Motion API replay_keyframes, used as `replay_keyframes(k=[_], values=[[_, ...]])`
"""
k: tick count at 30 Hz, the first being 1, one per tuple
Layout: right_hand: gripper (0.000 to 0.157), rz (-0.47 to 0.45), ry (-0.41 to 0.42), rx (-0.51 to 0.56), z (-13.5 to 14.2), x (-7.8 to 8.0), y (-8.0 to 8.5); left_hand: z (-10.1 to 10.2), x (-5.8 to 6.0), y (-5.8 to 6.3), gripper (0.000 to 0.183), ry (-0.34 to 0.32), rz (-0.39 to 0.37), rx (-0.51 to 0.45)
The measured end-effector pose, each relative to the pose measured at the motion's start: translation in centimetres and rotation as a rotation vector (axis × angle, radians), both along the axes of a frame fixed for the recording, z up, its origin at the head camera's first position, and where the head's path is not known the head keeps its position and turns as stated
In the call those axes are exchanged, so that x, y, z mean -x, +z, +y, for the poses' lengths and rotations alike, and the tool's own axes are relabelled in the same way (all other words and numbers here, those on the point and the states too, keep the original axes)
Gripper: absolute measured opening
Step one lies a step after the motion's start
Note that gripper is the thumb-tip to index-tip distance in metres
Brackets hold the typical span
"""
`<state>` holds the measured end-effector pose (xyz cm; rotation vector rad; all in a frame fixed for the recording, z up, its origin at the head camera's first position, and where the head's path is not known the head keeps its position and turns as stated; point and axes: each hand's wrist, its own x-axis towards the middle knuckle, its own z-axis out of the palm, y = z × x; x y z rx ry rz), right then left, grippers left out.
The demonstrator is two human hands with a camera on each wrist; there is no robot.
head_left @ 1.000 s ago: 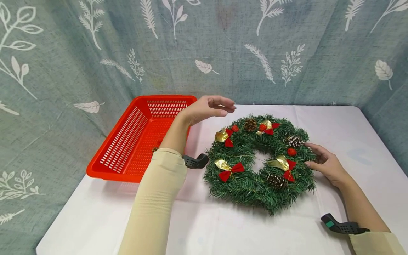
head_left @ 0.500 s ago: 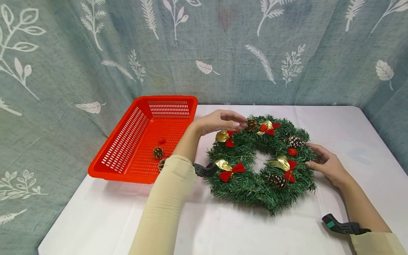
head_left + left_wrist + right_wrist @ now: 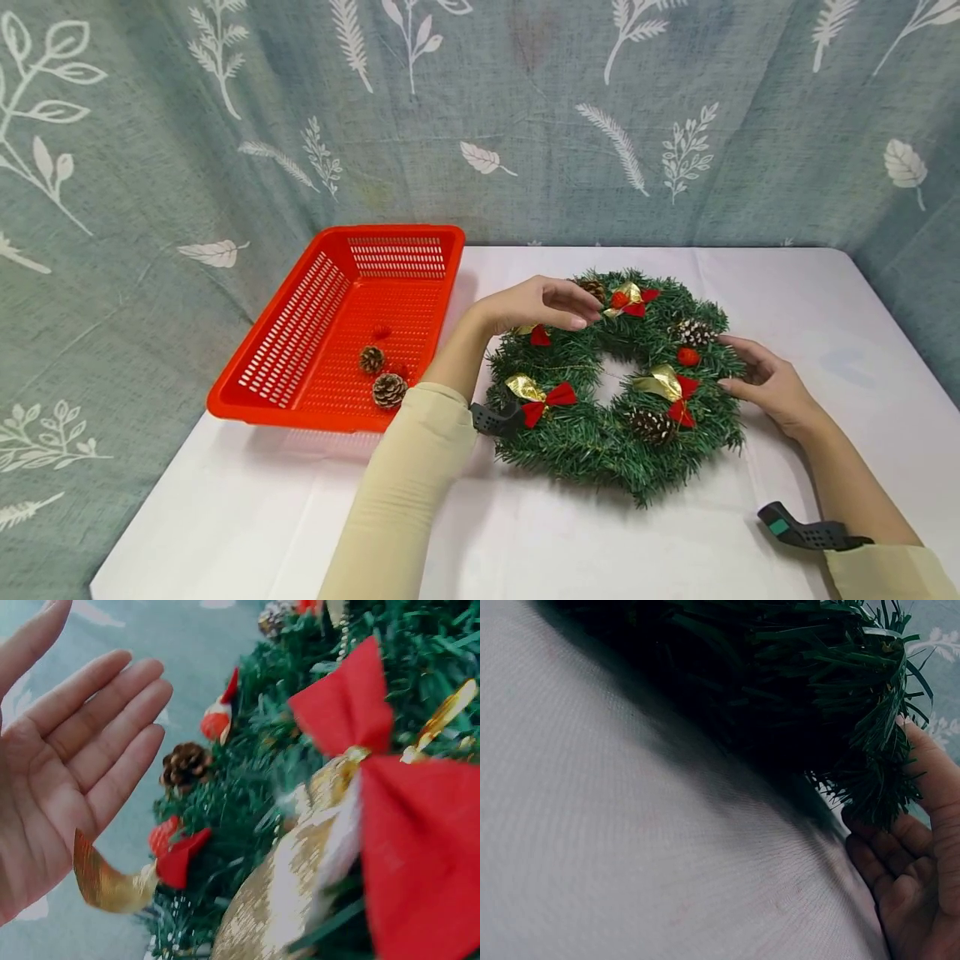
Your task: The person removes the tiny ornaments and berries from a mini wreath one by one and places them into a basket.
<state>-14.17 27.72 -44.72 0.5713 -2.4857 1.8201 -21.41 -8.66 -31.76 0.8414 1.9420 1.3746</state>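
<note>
Wreath (image 3: 592, 450): right hand (image 3: 776, 396) at 3 o'clock, thumb and fingers gripping edge; left hand (image 3: 534, 305) near 11 o'clock, fingers relaxed, extended; red basket (image 3: 300, 418) at 9 o'clock.

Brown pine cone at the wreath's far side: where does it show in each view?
Head: pine cone just right of center, partly hidden by the left hand.
Left wrist: pine cone left of center, just right of that hand.
Right wrist: not in it.
Shared landmark: the wreath, seen in all three.
</note>
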Motion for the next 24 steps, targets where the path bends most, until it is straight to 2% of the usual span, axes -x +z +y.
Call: replay_keyframes(k=[8, 18, 24], values=[[0.062, -0.012, 0.001, -0.015, 0.1, 0.1, 0.1, 1.5, -1.4, -0.2, 0.044, -0.022, -0.009, -0.071], [0.063, -0.004, -0.005, -0.008, 0.0, 0.1, 0.0, 2.8, -3.4, -1.8, 0.042, -0.033, -0.012, -0.153], [0.064, -0.003, -0.002, 0.015, 0.0, 0.1, 0.0, 3.6, -4.4, -2.4, 0.042, -0.054, 0.029, -0.167]])
